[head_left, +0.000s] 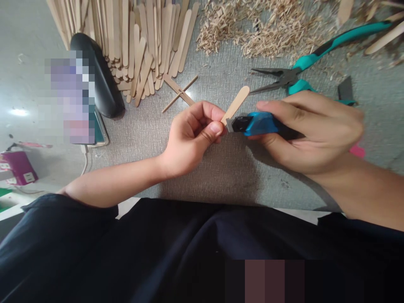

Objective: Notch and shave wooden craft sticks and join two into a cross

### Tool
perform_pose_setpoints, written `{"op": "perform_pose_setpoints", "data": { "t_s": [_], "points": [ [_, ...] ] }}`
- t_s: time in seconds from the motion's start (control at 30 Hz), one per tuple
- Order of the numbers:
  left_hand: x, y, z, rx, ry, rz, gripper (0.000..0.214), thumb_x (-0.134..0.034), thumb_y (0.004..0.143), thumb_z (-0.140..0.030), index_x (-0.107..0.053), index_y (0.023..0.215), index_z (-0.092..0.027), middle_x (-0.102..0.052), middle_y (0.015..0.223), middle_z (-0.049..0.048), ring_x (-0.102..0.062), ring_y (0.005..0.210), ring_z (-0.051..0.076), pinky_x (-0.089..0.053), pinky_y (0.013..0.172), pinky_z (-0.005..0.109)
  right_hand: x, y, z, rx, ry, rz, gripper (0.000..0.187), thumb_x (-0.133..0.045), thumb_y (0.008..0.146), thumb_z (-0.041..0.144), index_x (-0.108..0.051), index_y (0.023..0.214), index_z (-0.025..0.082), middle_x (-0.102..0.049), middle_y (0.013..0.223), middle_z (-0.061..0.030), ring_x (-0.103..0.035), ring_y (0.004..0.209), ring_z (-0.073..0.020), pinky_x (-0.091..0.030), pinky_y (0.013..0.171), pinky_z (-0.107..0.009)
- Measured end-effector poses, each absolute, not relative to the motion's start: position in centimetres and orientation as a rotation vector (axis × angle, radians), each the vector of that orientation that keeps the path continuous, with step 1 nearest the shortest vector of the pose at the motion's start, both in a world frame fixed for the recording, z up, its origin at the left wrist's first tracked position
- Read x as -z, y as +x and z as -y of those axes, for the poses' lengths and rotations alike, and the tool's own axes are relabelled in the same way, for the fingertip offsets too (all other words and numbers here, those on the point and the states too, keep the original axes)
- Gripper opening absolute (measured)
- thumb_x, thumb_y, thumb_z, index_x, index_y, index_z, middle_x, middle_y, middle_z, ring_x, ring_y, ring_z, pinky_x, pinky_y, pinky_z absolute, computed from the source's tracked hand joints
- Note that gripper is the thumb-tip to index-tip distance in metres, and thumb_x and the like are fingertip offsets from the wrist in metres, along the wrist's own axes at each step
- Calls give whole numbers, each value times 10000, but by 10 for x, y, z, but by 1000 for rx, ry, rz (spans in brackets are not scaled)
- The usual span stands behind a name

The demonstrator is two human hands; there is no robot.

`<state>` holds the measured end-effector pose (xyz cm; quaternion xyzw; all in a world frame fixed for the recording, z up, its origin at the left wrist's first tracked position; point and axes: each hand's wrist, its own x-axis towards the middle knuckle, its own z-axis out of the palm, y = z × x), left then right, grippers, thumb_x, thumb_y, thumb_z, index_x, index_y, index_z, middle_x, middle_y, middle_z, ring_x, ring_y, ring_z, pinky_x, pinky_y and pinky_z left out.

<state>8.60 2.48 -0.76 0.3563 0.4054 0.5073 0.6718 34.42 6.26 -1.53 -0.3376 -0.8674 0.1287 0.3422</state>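
Observation:
My left hand (197, 136) pinches a wooden craft stick (237, 102) between thumb and fingers, its rounded end pointing up and to the right. A blue and black utility knife (260, 123) is in my right hand (315, 126), with the fingers closed around its body. The knife's short blade touches or nearly touches the stick beside my left fingertips. Just beyond my left hand, two thin pieces of wood lie crossed (181, 91) on the table. The teal-handled needle-nose pliers (288, 78) lie with open jaws beyond my right hand.
Many craft sticks (151, 42) are piled at the back, beside a black oblong case (97, 78). Wood shavings (252, 31) are heaped at the back right. A phone (100, 130) with a white cable and a purple power block (19, 167) are on the left.

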Motion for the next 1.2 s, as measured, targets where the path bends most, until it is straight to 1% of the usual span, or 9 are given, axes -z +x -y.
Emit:
{"op": "perform_pose_setpoints", "data": {
  "t_s": [0.1, 0.23, 0.4, 0.53, 0.7, 0.8, 0.93, 1.1, 1.2],
  "points": [
    [6, 86, -25, -1139, 787, -916, 578, -980, 869, -737, -709, 904, -227, -665, 724, -50, -630, 631, 86, -590, 620, 244, 18, 344, -64, -337, -849, 2255, 559, -853, 1094, 475, -744, 1622, 324, -859, 1170, -50, -835, 932, -195, -646, 799, -321],
    [5, 86, -25, -1151, 762, -909, 556, -996, 869, -704, -721, 925, -224, -660, 733, -48, -637, 646, 85, -599, 634, 242, 14, 344, -65, -421, -865, 2264, 496, -814, 1108, 561, -808, 1504, 262, -869, 1157, -65, -827, 894, -193, -626, 752, -312],
    [6, 86, -24, -1160, 756, -931, 536, -982, 889, -696, -733, 953, -227, -684, 771, -39, -653, 662, 88, -602, 632, 244, 9, 344, -65, -458, -856, 2297, 454, -827, 1100, 527, -835, 1425, 209, -872, 1118, -92, -830, 865, -210, -604, 705, -319],
    [7, 85, -23, -1178, 761, -934, 499, -977, 909, -669, -743, 955, -231, -710, 787, -40, -664, 666, 86, -624, 649, 246, 7, 343, -65, -495, -861, 2301, 437, -828, 1102, 503, -834, 1431, 215, -880, 1135, -91, -836, 871, -207, -620, 714, -321],
    [6, 84, -23, -1139, 751, -969, 557, -986, 863, -730, -751, 946, -231, -740, 810, -28, -669, 683, 95, -627, 652, 254, 5, 345, -67, -518, -857, 2324, 412, -814, 1117, 510, -837, 1424, 237, -892, 1159, -76, -860, 895, -197, -652, 746, -309],
    [7, 85, -25, -1159, 777, -946, 557, -980, 874, -726, -739, 924, -227, -722, 779, -35, -662, 670, 90, -624, 647, 250, 4, 346, -68, -537, -861, 2326, 395, -819, 1115, 500, -838, 1421, 251, -891, 1144, -68, -857, 885, -192, -653, 746, -306],
    [7, 85, -25, -1169, 809, -897, 549, -980, 890, -701, -712, 896, -222, -673, 728, -50, -653, 642, 82, -623, 637, 245, 5, 343, -65, -531, -862, 2302, 384, -824, 1113, 476, -840, 1408, 231, -880, 1127, -81, -833, 862, -191, -640, 736, -312],
    [10, 84, -24, -1153, 799, -941, 555, -955, 903, -726, -719, 948, -226, -689, 756, -49, -673, 659, 90, -631, 650, 252, 8, 342, -62, -441, -850, 2304, 459, -806, 1126, 440, -788, 1540, 241, -882, 1223, -96, -859, 976, -225, -686, 828, -341],
    [11, 84, -23, -1146, 779, -958, 540, -944, 921, -714, -718, 981, -227, -694, 772, -45, -691, 685, 97, -631, 660, 249, 13, 343, -63, -359, -857, 2291, 507, -807, 1121, 497, -777, 1570, 264, -880, 1225, -76, -859, 965, -221, -687, 822, -334]
  ]
}}
